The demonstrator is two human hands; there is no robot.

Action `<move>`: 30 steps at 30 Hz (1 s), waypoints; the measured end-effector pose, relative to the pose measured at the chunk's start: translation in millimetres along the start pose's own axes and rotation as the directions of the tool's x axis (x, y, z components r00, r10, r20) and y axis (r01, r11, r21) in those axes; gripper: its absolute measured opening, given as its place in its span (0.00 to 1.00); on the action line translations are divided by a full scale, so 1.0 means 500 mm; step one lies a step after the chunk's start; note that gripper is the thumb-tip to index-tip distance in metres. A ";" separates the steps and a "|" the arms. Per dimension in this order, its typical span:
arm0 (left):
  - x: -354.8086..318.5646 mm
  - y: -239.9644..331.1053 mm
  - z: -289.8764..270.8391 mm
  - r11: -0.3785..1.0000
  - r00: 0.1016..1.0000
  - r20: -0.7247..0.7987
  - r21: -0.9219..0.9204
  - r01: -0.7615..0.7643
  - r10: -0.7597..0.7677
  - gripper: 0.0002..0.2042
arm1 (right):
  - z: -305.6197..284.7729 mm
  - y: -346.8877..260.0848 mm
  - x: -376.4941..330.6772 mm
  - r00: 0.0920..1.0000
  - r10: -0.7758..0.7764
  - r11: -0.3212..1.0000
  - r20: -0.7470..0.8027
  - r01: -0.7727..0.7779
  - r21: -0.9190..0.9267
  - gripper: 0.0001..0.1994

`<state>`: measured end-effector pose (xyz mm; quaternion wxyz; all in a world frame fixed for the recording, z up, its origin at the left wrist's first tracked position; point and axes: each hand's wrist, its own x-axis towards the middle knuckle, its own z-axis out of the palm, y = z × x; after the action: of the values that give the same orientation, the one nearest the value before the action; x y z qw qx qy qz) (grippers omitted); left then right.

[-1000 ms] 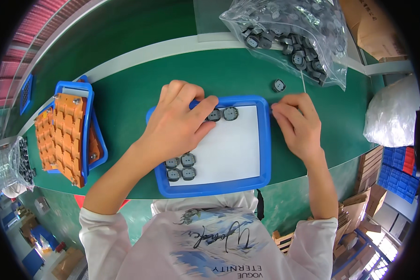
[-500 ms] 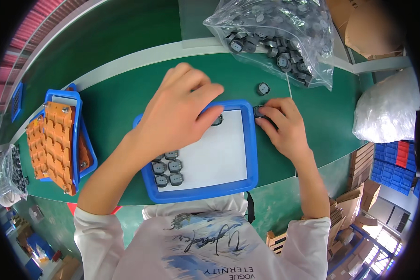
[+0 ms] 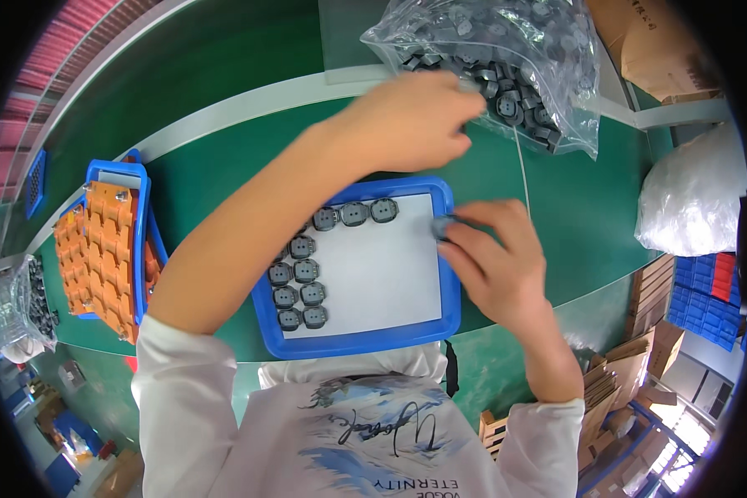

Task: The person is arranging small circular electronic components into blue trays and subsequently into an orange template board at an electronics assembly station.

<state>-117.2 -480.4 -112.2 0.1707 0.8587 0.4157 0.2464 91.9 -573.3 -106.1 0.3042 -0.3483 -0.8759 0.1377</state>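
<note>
While the left hand [image 3: 423, 123] hangs near the clear bag [image 3: 506, 41], the right hand [image 3: 500, 264] pinches a grey part [image 3: 442, 226]

As the right thumb and fingers press together on the grey part, it sits at the right side of a blue tray [image 3: 365, 339], over the rim; whether it touches, I cannot tell. The left hand, fingers curled and blurred, is above the green worktop [image 3: 589, 216], just short of the clear bag and its heap of dark parts [image 3: 508, 106]. Something dark shows by its fingertips, but I cannot tell whether it is pinched.

A white sheet [image 3: 382, 274] lines the tray. Grey connectors [image 3: 354, 213] lie on it in pairs down the left side and in a row along the far edge; the left forearm [image 3: 249, 216] hides the corner between. At the worktop's left, orange ridged slabs [image 3: 112, 257] rest against more blue trays [image 3: 144, 199].
</note>
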 end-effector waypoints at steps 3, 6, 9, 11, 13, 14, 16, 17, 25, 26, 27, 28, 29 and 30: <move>-0.098 0.023 -0.080 0.995 0.983 -0.159 0.016 0.098 -0.094 0.11 | 0.052 0.016 0.023 0.986 -0.165 0.984 0.005 0.165 -0.060 0.13; -0.203 0.077 -0.108 0.975 0.965 -0.173 0.060 0.212 -0.199 0.12 | 0.062 0.029 0.028 0.974 -0.197 0.975 0.110 0.207 -0.085 0.11; -0.283 0.127 -0.078 0.955 0.963 -0.174 0.181 0.235 -0.204 0.15 | 0.043 0.023 0.033 0.967 -0.153 0.987 0.206 0.160 -0.019 0.10; -0.306 0.151 -0.033 0.975 0.981 -0.144 0.165 0.150 -0.127 0.15 | 0.046 0.026 0.030 0.971 -0.128 0.985 0.204 0.148 -0.086 0.10; -0.323 0.158 -0.005 0.968 0.977 -0.144 0.178 0.179 -0.154 0.17 | 0.054 0.022 0.035 0.968 -0.132 0.986 0.211 0.151 -0.077 0.11; -0.323 0.162 0.004 0.962 0.975 -0.140 0.186 0.198 -0.174 0.19 | 0.051 0.023 0.038 0.968 -0.126 0.987 0.216 0.145 -0.075 0.12; -0.329 0.165 -0.002 0.962 0.972 -0.124 0.164 0.217 -0.198 0.21 | 0.030 0.021 0.054 0.970 -0.120 0.991 0.211 0.129 -0.029 0.13; -0.330 0.167 -0.008 0.972 0.979 -0.107 0.137 0.189 -0.175 0.21 | 0.023 0.023 0.061 0.973 -0.114 0.993 0.199 0.110 0.029 0.15; -0.343 0.140 0.013 0.972 0.989 -0.147 0.227 0.056 -0.023 0.15 | 0.025 0.245 0.099 0.981 0.126 0.935 -0.149 -0.167 -0.313 0.07; -0.345 0.136 0.012 0.970 0.989 -0.142 0.235 0.067 -0.034 0.15 | 0.027 0.249 0.106 0.982 0.079 0.932 -0.171 -0.133 -0.338 0.05; -0.347 0.133 0.011 0.977 0.987 -0.155 0.203 0.073 -0.042 0.14 | 0.027 0.247 0.110 0.979 0.108 0.937 -0.174 -0.158 -0.310 0.06; -0.349 0.130 0.008 0.983 0.985 -0.167 0.169 0.078 -0.049 0.13 | 0.028 0.243 0.116 0.975 0.137 0.941 -0.176 -0.184 -0.283 0.07; -0.347 0.131 0.003 0.987 0.986 -0.159 0.144 0.072 -0.049 0.12 | 0.027 0.247 0.117 0.974 0.139 0.942 -0.176 -0.185 -0.278 0.07; -0.348 0.128 0.000 0.987 0.987 -0.155 0.145 0.073 -0.051 0.12 | 0.026 0.254 0.121 0.962 0.179 0.933 -0.206 -0.232 -0.274 0.08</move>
<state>-169.9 -657.4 -129.4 0.0811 0.8346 0.4714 0.2733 115.9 -440.1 -147.3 0.3093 -0.4906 -0.8146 0.0047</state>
